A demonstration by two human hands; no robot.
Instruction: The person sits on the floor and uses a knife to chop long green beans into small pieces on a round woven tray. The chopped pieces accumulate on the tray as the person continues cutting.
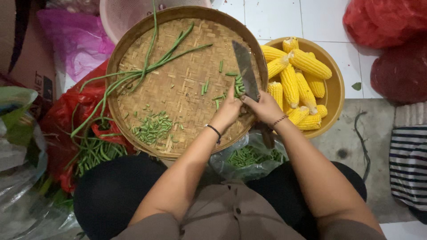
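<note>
**Cutting long beans on a woven tray**

At centre frame I see my right hand point(267, 106), fingers clamped on a cleaver point(245, 71), blade pointing up. My left hand point(229, 109) pinches a bunch of long beans point(239, 86) beside the blade. Both rest on a round bamboo tray point(178, 89). A bowl of corn cobs point(298, 80) sits right.

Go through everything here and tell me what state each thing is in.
Round woven bamboo tray: holds whole and chopped beans.
Long green beans: uncut.
Cleaver: gripped by right hand.
Left hand: pinching beans at the blade.
Yellow bowl: full of husked corn cobs.
</note>
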